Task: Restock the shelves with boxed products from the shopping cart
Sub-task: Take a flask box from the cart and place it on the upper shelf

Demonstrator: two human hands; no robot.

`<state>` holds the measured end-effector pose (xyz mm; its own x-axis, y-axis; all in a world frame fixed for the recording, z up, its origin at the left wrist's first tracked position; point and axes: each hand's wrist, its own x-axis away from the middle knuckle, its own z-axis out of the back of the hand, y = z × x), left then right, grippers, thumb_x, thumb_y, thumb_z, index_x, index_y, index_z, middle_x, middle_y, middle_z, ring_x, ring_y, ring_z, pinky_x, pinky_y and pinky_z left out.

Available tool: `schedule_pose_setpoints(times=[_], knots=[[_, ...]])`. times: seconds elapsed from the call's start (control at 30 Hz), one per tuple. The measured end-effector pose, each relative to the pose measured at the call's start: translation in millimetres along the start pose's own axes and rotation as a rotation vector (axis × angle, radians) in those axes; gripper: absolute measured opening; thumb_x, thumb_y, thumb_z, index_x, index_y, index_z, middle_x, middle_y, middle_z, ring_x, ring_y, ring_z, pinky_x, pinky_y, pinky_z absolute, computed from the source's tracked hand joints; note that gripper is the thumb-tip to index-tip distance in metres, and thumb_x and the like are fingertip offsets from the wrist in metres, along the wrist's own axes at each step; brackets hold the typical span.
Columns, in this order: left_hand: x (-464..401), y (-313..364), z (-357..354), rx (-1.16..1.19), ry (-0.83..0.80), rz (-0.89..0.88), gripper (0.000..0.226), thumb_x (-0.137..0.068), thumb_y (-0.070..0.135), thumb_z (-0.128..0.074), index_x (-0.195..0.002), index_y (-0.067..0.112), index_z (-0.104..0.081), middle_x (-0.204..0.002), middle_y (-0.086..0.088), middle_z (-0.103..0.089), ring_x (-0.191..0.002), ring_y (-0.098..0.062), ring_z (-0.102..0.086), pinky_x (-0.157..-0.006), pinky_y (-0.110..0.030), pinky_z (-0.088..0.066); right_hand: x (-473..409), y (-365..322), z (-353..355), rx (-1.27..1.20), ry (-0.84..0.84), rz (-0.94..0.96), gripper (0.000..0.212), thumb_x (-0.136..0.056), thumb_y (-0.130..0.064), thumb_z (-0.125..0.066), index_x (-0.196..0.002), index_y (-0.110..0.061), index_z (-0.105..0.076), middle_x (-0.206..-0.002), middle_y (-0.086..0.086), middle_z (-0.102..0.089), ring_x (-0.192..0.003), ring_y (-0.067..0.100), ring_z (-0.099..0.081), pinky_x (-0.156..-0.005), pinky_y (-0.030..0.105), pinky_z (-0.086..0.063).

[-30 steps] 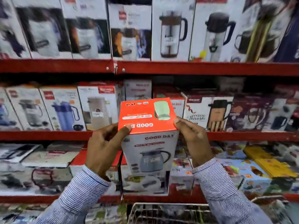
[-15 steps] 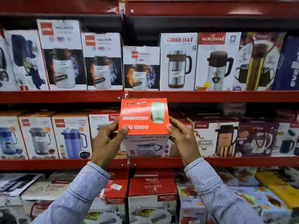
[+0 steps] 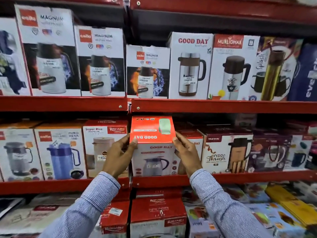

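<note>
Red metal shelves (image 3: 223,106) are packed with boxed flasks. The Good Day jug box (image 3: 153,146) is clamped between left hand (image 3: 118,154) and right hand (image 3: 186,152) at the middle shelf (image 3: 240,177), its base hidden behind the lip; neighbouring labels are blurred.

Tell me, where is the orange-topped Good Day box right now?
In the head view, centre frame: the Good Day box is on the middle shelf, held between the left hand and right hand, between the Rishabh box and Neo Thrush box.
</note>
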<state>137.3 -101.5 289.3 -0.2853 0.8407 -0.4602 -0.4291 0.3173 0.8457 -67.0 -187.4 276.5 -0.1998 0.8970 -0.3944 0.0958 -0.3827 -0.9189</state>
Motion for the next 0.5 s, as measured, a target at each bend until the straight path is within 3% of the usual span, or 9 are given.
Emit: schedule_pose_setpoints(times=[0.07, 0.2, 0.4, 0.5], knots=[[-8, -1, -1, 0.012, -0.006, 0.035, 0.054, -0.085, 0.056, -0.049, -0.130, 0.028, -0.058, -0.111, 0.003, -0.074, -0.102, -0.014, -0.071, -0.089, -0.045, -0.060, -8, 4, -1, 0.048, -0.020, 0.002, 0.051, -0.085, -0.051, -0.060, -0.133, -0.036, -0.054, -0.128, -0.004, -0.067, -0.115, 0.011, -0.065, -0.101, 0.043, -0.051], [-26, -10, -4, -0.052, 0.023, 0.074, 0.019, -0.094, 0.043, -0.053, -0.109, 0.040, -0.065, -0.104, 0.006, -0.077, -0.097, -0.016, -0.073, -0.088, -0.048, -0.059, -27, 8, -3, 0.215, -0.025, 0.021, 0.063, -0.082, -0.060, -0.056, -0.137, -0.030, -0.051, -0.129, -0.004, -0.066, -0.114, 0.010, -0.064, -0.100, 0.040, -0.053], [-35, -12, -19, -0.044, 0.149, 0.126, 0.019, -0.087, 0.028, -0.068, -0.106, 0.026, -0.070, -0.102, 0.006, -0.078, -0.093, -0.011, -0.074, -0.088, -0.044, -0.060, -48, 0, -9, 0.425, 0.154, 0.111, 0.046, -0.084, -0.052, -0.060, -0.115, -0.019, -0.071, -0.110, -0.002, -0.076, -0.097, 0.007, -0.069, -0.090, 0.036, -0.058], [-33, -11, -31, -0.052, 0.206, 0.122, 0.035, -0.086, 0.024, -0.069, -0.121, 0.019, -0.065, -0.117, 0.000, -0.075, -0.103, -0.012, -0.070, -0.096, -0.038, -0.057, -56, -2, -11, 0.484, 0.176, 0.105, 0.040, -0.086, -0.048, -0.060, -0.105, -0.016, -0.076, -0.100, -0.001, -0.078, -0.087, 0.007, -0.070, -0.078, 0.023, -0.056]])
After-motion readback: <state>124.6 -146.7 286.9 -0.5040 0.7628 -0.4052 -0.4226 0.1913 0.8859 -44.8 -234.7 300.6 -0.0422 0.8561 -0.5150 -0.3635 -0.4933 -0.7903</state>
